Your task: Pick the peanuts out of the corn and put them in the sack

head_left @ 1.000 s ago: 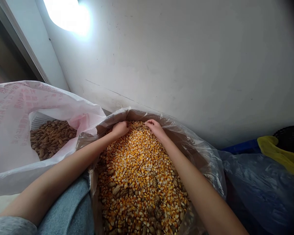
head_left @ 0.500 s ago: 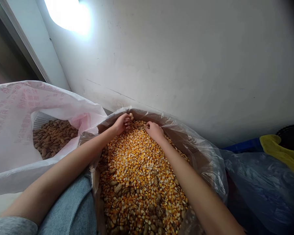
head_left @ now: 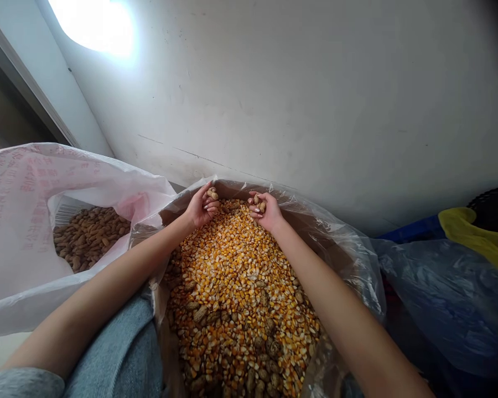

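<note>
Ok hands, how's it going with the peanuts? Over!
Left hand, right hand: both holding peanuts. More peanuts among corn kernels. Nothing seen blocking either hand.

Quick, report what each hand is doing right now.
Left hand: closed, fingers curled, holding unshelled peanuts near the thumb.
Right hand: fingers curled in, holding a few peanuts against them.
</note>
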A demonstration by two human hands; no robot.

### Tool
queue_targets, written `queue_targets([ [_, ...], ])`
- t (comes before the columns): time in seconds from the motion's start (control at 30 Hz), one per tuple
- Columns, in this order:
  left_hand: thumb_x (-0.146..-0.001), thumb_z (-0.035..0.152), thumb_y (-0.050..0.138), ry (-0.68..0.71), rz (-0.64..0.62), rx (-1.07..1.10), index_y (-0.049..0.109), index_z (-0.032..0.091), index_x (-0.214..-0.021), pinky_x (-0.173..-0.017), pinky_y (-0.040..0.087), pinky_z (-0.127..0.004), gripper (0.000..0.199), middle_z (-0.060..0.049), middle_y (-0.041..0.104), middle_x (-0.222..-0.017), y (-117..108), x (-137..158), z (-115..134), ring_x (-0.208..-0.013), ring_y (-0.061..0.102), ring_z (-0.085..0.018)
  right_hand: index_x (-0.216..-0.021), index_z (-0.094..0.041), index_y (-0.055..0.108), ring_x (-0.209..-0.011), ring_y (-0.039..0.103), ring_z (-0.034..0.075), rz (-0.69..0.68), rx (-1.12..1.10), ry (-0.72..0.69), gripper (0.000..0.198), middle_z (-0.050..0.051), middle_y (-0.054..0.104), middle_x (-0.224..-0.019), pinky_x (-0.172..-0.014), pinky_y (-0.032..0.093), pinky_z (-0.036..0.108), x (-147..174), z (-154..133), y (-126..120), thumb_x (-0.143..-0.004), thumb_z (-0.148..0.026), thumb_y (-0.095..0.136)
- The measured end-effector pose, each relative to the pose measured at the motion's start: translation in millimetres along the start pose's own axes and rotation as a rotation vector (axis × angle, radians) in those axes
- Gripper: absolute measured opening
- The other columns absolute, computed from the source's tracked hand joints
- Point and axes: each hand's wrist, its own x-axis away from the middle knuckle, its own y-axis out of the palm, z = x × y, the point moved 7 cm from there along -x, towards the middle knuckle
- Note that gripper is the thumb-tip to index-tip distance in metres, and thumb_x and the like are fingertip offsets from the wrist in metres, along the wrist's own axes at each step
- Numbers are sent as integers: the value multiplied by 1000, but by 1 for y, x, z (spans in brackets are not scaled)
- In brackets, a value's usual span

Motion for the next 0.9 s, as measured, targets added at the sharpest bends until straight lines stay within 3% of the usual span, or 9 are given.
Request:
queue_targets([
  [0.2, -84, 27, 34, 6, -51, 70, 48, 14, -68, -32, 25, -11, 25, 6, 27, -45, 5, 5, 0, -35, 29, -4, -60, -16, 38, -30, 25, 2, -55, -46, 108, 25, -6, 36, -46, -26, 13, 11, 13, 6, 8, -77, -31, 48],
  [0.33, -83, 29, 37, -10, -8, -7, 48, 14, -71, -34, 28, -9, 22, 6, 27, -47, 14, 7, -8, -36, 30, -2, -71, -15, 46, -39, 42, 5, 39, -136, 144, 16, -2, 46, -54, -30, 27, 11, 28, 11, 6, -81, -25, 40],
  [0.47, -79, 22, 44, 88, 66, -304, 47, 16, -68, -29, 17, -11, 13, 8, 20, -45, 38, 34, 8, -32, 19, -2, -82, -14, 49, -52, 52, 10, 158, -160, 166, 16, 3, 51, -62, -44, 45, 21, 44, 11, -2, -80, -28, 41],
  [0.57, -75, 31, 48, 344, 210, -737, 52, 19, -81, -30, 17, -13, 14, 8, 25, -47, 47, 86, 58, -34, 22, -3, -82, -13, 49, -57, 54, 12, 169, -193, 183, 12, 4, 51, -64, -51, 48, 25, 51, 8, 12, -77, -24, 44],
  [0.63, -73, 40, 48, 490, 407, -1163, 53, 21, -93, -33, 26, -15, 28, 6, 40, -53, 41, 129, 103, -38, 33, -4, -79, -14, 48, -56, 52, 10, 158, -219, 158, 8, 3, 50, -63, -50, 46, 22, 52, 7, 43, -76, -20, 43],
  [0.67, -72, 42, 49, 486, 504, -1398, 51, 22, -101, -38, 33, -18, 36, 3, 49, -60, 35, 148, 123, -44, 41, -7, -77, -15, 48, -54, 50, 9, 136, -222, 135, 7, 2, 49, -62, -48, 45, 20, 51, 9, 66, -75, -18, 42],
  [0.77, -58, 44, 61, 306, 766, -1866, 43, 20, -117, -64, 44, -32, 66, -7, 60, -82, 13, 194, 165, -77, 55, -22, -75, -17, 49, -54, 48, 7, -67, -91, 56, 5, -1, 48, -63, -52, 43, 19, 50, 18, 165, -74, -18, 45],
  [0.83, -58, 46, 61, 304, 791, -1896, 36, 20, -123, -77, 41, -37, 74, -12, 54, -106, 20, 219, 174, -99, 49, -28, -83, -19, 53, -65, 51, 11, -359, 209, 36, 13, 0, 52, -69, -61, 45, 24, 59, 30, 236, -70, -23, 53],
  [0.9, -68, 47, 52, 478, 718, -1742, 28, 24, -127, -84, 39, -37, 67, -10, 43, -122, 49, 248, 167, -109, 42, -25, -96, -23, 53, -83, 51, 16, -607, 466, -19, 32, 1, 55, -84, -75, 43, 31, 76, 35, 282, -65, -26, 61],
])
